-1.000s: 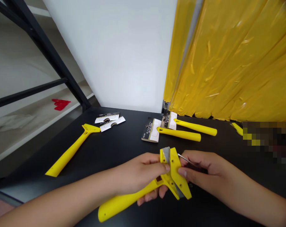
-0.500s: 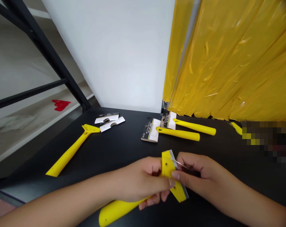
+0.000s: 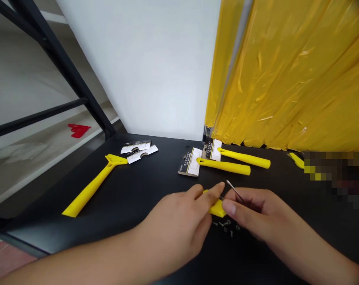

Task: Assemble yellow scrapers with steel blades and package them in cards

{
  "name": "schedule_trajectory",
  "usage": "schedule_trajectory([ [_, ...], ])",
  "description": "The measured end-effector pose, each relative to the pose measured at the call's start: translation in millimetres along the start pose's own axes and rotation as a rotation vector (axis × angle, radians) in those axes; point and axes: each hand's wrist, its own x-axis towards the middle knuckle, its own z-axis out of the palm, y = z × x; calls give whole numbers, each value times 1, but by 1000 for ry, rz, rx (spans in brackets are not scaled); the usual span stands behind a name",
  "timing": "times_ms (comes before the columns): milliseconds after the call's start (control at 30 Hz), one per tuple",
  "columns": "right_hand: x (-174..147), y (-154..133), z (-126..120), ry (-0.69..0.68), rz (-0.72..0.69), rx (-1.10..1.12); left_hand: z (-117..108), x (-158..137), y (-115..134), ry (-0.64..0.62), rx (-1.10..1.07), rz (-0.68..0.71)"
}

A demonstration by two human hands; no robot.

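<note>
My left hand (image 3: 184,217) is closed on a yellow scraper (image 3: 217,209); its fingers cover most of the tool, and the handle is hidden. A thin screwdriver (image 3: 235,190) is held in my right hand (image 3: 256,208), its bare metal shaft pointing up and left. The thumb and fingertips of that hand meet the right end of the scraper head. Several small screws and nuts (image 3: 226,227) lie scattered on the black table (image 3: 155,182) just below the scraper.
Another yellow scraper (image 3: 90,188) lies at the left, near cardboard blade sleeves (image 3: 142,153). Farther back, two yellow handles (image 3: 227,166) point right from black-and-white card sleeves (image 3: 190,162). A white panel (image 3: 150,71) and yellow plastic sheeting (image 3: 295,79) stand behind. Black frame bars (image 3: 63,71) rise left.
The scraper has turned and moved up slightly, so its handle and blade edge are now hidden. My left hand now covers it from above. The screwdriver tip has lifted off; small hardware has come into view.
</note>
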Motion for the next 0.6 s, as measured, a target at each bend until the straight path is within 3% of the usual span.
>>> schedule_trajectory([
  [100,-3,0,4,-14,199,161,5,-2,-2,-46,208,-53],
  [200,-4,1,2,22,276,240,3,-2,-7,3,169,-65],
  [267,-3,3,-3,72,244,236,0,0,-10,99,-44,-90],
  [400,4,6,-14,159,102,184,-6,6,-11,208,-799,-262],
  [500,6,8,-17,149,28,166,-7,10,-9,69,-1184,-294],
  [600,6,10,-16,80,-17,122,-5,11,-9,-79,-1294,-331],
])
